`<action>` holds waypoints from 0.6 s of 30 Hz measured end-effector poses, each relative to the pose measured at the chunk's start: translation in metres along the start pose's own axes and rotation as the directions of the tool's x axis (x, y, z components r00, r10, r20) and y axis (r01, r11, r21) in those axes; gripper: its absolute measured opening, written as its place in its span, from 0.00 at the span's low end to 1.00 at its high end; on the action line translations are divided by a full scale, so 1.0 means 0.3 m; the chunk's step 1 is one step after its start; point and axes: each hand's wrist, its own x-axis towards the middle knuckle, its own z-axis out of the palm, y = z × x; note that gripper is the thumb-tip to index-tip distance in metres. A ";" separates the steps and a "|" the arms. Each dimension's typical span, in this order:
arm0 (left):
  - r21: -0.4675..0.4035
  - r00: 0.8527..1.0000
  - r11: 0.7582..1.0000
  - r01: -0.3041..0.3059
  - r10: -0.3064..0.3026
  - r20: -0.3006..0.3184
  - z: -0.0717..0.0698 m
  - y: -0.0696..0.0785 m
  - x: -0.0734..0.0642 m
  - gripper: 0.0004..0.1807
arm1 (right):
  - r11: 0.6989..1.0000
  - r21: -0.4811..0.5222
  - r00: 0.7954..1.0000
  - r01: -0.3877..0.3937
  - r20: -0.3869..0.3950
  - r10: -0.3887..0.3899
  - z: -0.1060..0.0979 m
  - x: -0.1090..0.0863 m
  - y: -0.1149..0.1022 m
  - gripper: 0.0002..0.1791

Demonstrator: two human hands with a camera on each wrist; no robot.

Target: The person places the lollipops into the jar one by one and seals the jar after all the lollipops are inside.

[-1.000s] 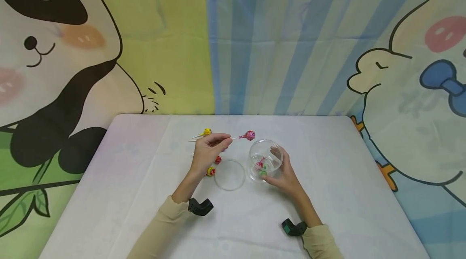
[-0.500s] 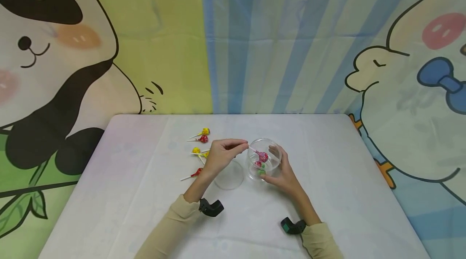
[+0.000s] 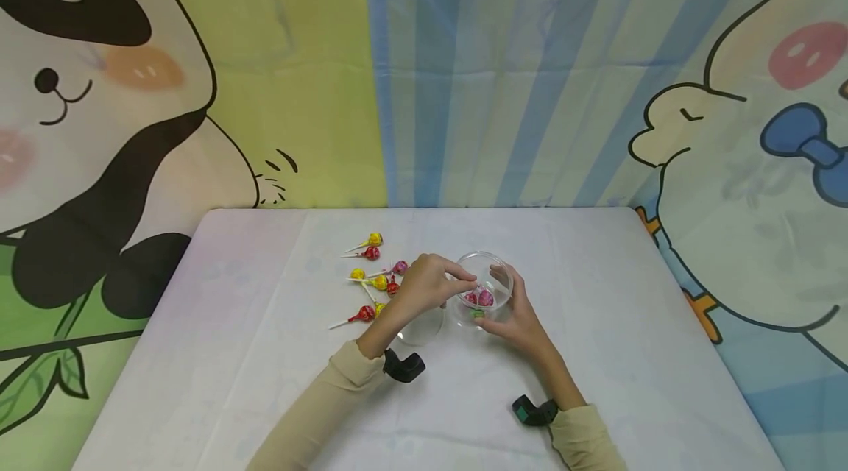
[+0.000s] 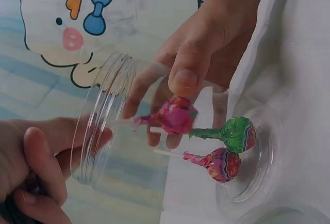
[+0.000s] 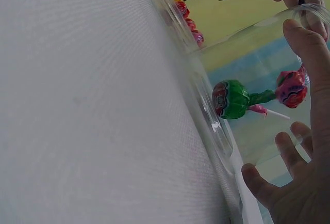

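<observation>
Here the left hand point(image 3: 432, 284) pinches a pink lollipop point(image 4: 178, 115) by its stick, head down inside the clear jar point(image 4: 111, 83). The right hand point(image 3: 515, 315) curls its fingers round the jar's outside.

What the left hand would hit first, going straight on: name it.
Probably the jar: the left hand points into its mouth, though depth leaves unclear whether rim or inner wall comes first.

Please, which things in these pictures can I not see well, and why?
- Head view: part of the clear lid, hidden by the left grip.
- Head view: print on the loose lollipops, too small.
- Left wrist view: stick end of the upper pink lollipop, blurred behind the jar neck.
- Right wrist view: part of the jar mouth, cut by the right edge.
</observation>
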 end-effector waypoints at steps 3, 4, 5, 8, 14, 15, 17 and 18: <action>0.078 1.000 0.997 0.010 -0.011 0.004 0.009 0.012 0.010 0.08 | 1.000 0.008 1.000 0.001 0.003 -0.001 0.001 -0.002 -0.001 0.55; 0.097 1.000 0.995 0.009 -0.010 0.004 0.011 0.015 0.014 0.08 | 1.000 0.009 1.000 0.003 0.004 -0.003 0.001 -0.002 -0.001 0.55; 0.114 1.000 0.993 0.006 -0.007 0.003 0.012 0.017 0.017 0.08 | 1.000 0.009 1.000 0.004 0.005 -0.004 0.001 -0.002 -0.002 0.55; 0.146 1.000 0.989 -0.010 0.010 0.005 0.016 0.019 0.029 0.08 | 1.000 0.013 1.000 -0.001 0.008 0.001 0.002 -0.003 -0.005 0.55; 0.199 0.999 0.980 -0.003 -0.005 0.042 0.036 0.017 0.045 0.08 | 1.000 0.006 1.000 -0.008 0.015 0.008 0.001 -0.005 -0.010 0.55; 0.215 0.999 0.977 -0.002 -0.008 0.046 0.038 0.019 0.048 0.08 | 1.000 0.000 1.000 -0.006 0.014 0.006 0.000 -0.004 -0.010 0.55; 0.246 0.998 0.969 0.001 -0.016 0.057 0.042 0.024 0.055 0.08 | 1.000 -0.009 1.000 -0.003 0.010 0.003 -0.002 -0.002 -0.009 0.55; 0.259 0.998 0.966 0.005 -0.022 0.061 0.043 0.028 0.059 0.08 | 1.000 -0.011 1.000 -0.001 0.009 0.001 -0.003 -0.002 -0.007 0.55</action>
